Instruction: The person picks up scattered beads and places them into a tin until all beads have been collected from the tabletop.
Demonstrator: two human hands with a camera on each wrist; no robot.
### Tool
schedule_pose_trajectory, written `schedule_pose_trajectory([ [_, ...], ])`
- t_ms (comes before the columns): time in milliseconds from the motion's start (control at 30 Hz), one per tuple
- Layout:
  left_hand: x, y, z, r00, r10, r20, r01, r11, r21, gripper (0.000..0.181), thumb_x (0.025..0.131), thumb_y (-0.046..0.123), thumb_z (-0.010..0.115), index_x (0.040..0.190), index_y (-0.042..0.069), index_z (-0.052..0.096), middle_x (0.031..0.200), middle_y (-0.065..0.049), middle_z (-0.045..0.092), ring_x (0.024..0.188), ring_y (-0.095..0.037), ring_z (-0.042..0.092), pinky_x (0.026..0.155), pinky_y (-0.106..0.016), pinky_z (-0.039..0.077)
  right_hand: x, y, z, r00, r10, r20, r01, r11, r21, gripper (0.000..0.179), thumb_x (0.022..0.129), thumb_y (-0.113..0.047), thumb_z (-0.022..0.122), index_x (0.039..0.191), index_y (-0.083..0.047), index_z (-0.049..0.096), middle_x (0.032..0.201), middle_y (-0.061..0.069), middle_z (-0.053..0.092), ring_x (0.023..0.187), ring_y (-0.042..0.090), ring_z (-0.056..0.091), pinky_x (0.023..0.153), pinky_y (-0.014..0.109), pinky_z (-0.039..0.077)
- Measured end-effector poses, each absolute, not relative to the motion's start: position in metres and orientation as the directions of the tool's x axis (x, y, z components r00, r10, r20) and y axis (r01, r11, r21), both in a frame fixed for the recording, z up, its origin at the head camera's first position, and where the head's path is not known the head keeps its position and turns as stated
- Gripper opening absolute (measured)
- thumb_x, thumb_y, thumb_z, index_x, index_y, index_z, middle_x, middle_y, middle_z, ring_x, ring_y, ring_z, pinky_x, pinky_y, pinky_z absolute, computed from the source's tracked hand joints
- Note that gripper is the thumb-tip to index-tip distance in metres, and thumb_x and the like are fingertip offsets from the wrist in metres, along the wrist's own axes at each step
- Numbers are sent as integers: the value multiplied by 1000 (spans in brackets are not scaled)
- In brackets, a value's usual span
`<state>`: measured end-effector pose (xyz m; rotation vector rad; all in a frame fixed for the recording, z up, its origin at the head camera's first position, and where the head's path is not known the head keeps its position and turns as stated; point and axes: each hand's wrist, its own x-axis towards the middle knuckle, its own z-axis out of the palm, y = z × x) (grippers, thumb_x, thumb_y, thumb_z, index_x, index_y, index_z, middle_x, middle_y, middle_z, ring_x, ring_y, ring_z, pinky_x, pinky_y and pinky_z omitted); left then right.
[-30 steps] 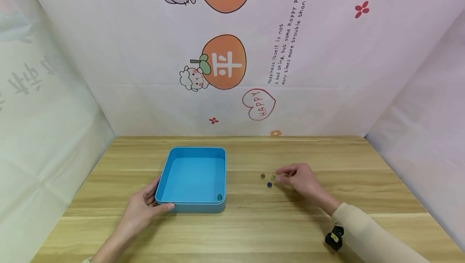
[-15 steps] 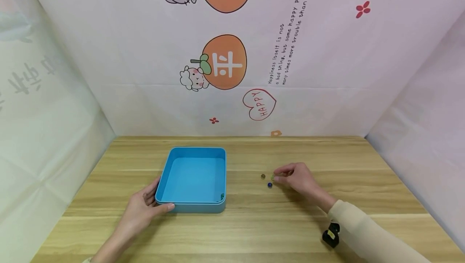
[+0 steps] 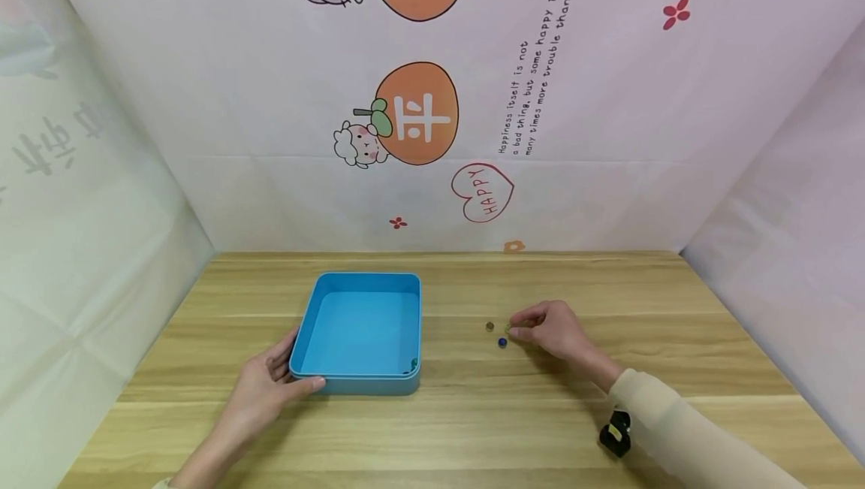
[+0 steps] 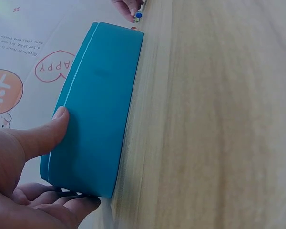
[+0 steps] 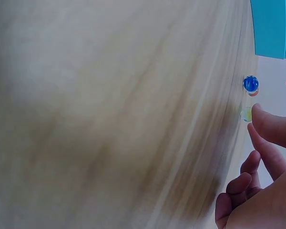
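My left hand [image 3: 260, 391] grips the near left corner of a square blue box [image 3: 368, 385]. In the left wrist view its thumb [image 4: 50, 131] lies on the box's front wall, while the other fingers bend around the side. Inside the box, a green marble [image 3: 414, 363] sits in the near right corner. To the right, my right hand [image 3: 557, 331] pinches a yellow-green marble [image 5: 246, 114] between thumb and index finger, at the table surface. Close by lie a dark blue marble [image 3: 502, 342] and a brown marble [image 3: 489, 327].
The wooden table [image 3: 473, 429] meets a white printed backdrop [image 3: 595, 196] at its far edge. White sheets [image 3: 88, 233] also hang on both sides. A black wrist device [image 3: 615, 435] shows under the right sleeve [image 3: 682, 421].
My right hand has moved slightly left and its fingertips have come together on the yellow-green marble. The green marble has rolled a little into the box's corner. My left hand has stayed put.
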<state>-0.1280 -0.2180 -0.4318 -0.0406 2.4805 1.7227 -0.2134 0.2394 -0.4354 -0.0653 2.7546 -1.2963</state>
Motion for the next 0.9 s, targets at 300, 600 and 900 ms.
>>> schedule_pose_trajectory([
  [300, -129, -218, -432, -993, 52, -102, -78, 346, 935, 103, 88, 18, 90, 164, -5, 24, 166, -30, 28, 147, -43, 38, 108, -41, 50, -214, 236, -434, -994, -92, -58, -17, 661, -751, 15, 89, -12, 87, 103, -6, 83, 108, 7, 74, 93, 22, 60, 76, 34, 50],
  [600, -128, -218, -431, -993, 47, -110, -87, 349, 933, 104, 87, 19, 90, 164, -5, 25, 166, -29, 28, 148, -42, 38, 109, -41, 48, -215, 236, -435, -995, -93, -43, -32, 679, -734, 12, 89, -11, 86, 100, -6, 84, 106, 6, 73, 93, 22, 60, 76, 34, 50],
  [900, -128, -217, -432, -991, 46, -123, -99, 351, 931, 105, 88, 20, 90, 165, -3, 23, 167, -29, 26, 149, -42, 36, 110, -43, 48, -215, 238, -437, -995, -92, -40, -33, 677, -735, 10, 90, -11, 85, 99, -6, 84, 106, 6, 74, 92, 22, 59, 76, 34, 48],
])
